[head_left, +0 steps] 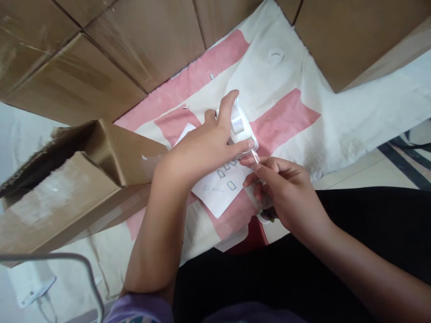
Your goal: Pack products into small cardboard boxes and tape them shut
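My left hand [215,137] is wrapped round what looks like a small white tape dispenser [248,133], with a shiny clear roll showing in it. A short clear strip [255,156] comes off its lower end. My right hand [286,188] pinches that strip between thumb and forefinger, close to the left thumb. Beneath both hands lies a white printed sheet [217,200] with small outlined shapes on it, partly covered by the left hand and forearm.
An open cardboard box [134,154] stands at the left. Taped cartons [144,40] line the back, with another carton [357,40] at the right. A pink and white cloth [286,116] covers the table, and a white ring [276,56] lies on it. A grey cable [81,258] curves at lower left.
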### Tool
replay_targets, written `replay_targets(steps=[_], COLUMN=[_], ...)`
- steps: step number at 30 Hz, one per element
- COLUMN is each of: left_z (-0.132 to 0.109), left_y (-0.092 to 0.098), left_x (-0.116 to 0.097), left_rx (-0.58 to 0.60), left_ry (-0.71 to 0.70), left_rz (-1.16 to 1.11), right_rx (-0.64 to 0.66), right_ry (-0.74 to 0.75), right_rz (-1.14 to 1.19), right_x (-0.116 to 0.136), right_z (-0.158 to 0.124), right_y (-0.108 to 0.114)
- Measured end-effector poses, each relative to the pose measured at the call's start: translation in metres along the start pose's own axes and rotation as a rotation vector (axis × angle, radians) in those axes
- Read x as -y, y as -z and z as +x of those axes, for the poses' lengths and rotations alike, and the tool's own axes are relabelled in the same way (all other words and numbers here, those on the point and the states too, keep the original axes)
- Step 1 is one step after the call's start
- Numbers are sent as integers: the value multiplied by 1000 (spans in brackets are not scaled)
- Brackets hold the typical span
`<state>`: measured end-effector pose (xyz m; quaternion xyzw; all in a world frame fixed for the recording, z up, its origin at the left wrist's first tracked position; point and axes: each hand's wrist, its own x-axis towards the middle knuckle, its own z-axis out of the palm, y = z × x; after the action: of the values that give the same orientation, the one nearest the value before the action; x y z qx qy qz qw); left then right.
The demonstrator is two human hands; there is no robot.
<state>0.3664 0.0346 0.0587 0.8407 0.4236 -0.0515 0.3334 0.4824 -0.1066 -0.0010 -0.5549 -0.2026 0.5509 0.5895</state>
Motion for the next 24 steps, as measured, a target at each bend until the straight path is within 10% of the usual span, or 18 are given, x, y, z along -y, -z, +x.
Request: replay_targets(steps=[24], left_z=[0], left_y=[0], left_x=[-1], left_rx=[-9], left_ry=[-32], left_rz=[-21], right_rx=[-20], right_ry=[-17], right_rz=[-24], right_x=[2], right_z=[-2], right_y=[-2])
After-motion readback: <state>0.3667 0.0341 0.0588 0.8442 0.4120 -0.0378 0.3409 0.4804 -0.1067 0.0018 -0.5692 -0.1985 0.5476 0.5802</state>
